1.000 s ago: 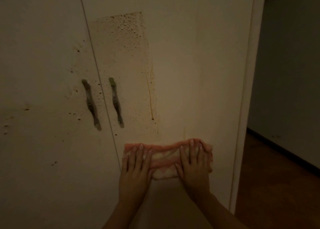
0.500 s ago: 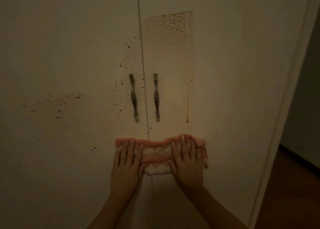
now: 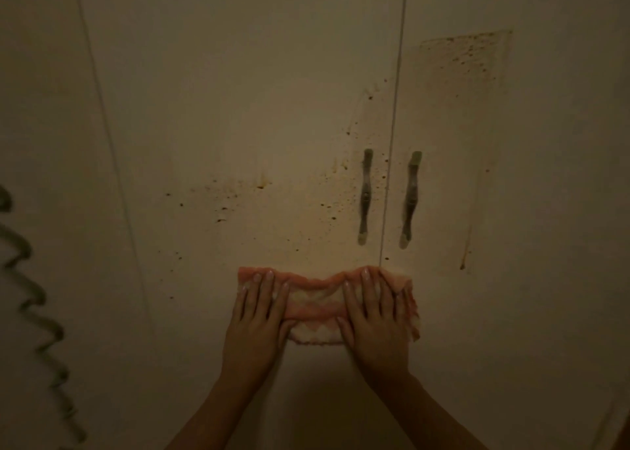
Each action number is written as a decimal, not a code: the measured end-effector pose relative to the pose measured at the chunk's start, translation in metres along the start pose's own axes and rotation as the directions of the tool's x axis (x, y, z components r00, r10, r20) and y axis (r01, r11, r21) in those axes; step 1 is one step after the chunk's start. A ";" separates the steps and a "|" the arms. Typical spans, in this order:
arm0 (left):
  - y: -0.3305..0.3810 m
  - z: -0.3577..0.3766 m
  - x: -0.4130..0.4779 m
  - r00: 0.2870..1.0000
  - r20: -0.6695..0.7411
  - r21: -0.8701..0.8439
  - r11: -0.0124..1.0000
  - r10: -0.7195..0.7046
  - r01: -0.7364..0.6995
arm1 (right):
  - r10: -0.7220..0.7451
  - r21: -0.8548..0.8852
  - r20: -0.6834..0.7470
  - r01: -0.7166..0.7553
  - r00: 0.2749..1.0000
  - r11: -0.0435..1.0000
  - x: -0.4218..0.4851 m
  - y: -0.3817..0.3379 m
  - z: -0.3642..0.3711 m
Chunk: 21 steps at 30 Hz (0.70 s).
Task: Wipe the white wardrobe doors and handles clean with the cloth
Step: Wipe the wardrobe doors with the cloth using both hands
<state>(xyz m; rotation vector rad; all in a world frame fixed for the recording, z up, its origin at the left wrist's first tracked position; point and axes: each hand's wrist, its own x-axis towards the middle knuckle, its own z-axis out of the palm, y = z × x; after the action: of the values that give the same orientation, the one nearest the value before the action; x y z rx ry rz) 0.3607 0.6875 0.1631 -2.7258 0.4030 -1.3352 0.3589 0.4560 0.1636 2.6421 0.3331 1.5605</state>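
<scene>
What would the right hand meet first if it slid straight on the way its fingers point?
Probably the lower end of the left dark metal handle on the white wardrobe door. It sits just above the right hand, which presses the pink-and-white cloth.

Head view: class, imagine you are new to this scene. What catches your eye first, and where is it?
The left hand and right hand press a pink-and-white cloth flat against the wardrobe doors, low in the middle. Above it, brown specks surround the left handle and right handle, with a speckled rectangular stain at upper right.
</scene>
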 end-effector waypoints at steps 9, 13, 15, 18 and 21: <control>-0.074 -0.004 -0.022 0.996 0.032 -0.010 0.996 -0.086 0.087 | -0.079 0.017 -0.005 0.079 0.997 0.997 0.021 -0.073 0.019; -0.103 -0.005 -0.031 0.993 0.023 -0.015 0.993 -0.114 0.114 | -0.124 0.022 -0.011 0.124 0.992 0.992 0.027 -0.101 0.025; -0.119 -0.005 -0.035 0.992 0.021 -0.015 0.992 -0.122 0.123 | -0.140 0.028 -0.010 0.140 0.990 0.990 0.032 -0.117 0.028; -0.138 -0.004 -0.039 0.992 0.030 -0.002 0.992 -0.124 0.124 | -0.146 0.031 -0.011 0.146 0.989 0.989 0.038 -0.135 0.031; -0.150 -0.006 -0.037 0.993 0.029 0.010 0.994 -0.113 0.113 | -0.145 0.029 -0.022 0.145 0.989 0.989 0.045 -0.144 0.032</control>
<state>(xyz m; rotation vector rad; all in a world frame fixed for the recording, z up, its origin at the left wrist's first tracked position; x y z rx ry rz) 0.3643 0.8422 0.1658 -2.7961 0.2434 -1.3160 0.3850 0.6077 0.1639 2.5608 0.5409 1.5488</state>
